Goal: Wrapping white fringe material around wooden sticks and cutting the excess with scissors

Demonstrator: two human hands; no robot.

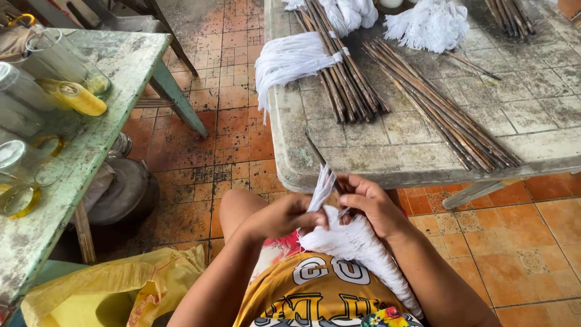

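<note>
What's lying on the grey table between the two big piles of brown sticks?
Nothing: in the head view, the strip of grey table between the left stick pile with white thread and the right stick pile is bare, stained surface.

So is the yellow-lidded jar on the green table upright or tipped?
Tipped: the jar lies on its side on the green table, leaning against the clear jars beside it.

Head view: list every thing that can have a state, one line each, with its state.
Left hand: closed on the white fringe bundle.
Right hand: closed on the same bundle.
White fringe bundle: held, trailing over the lap.
Loose sticks: lying bare on the table.
Fringed sticks: piled, fringe overhanging the edge.
Glass jars: lying tipped.
</note>
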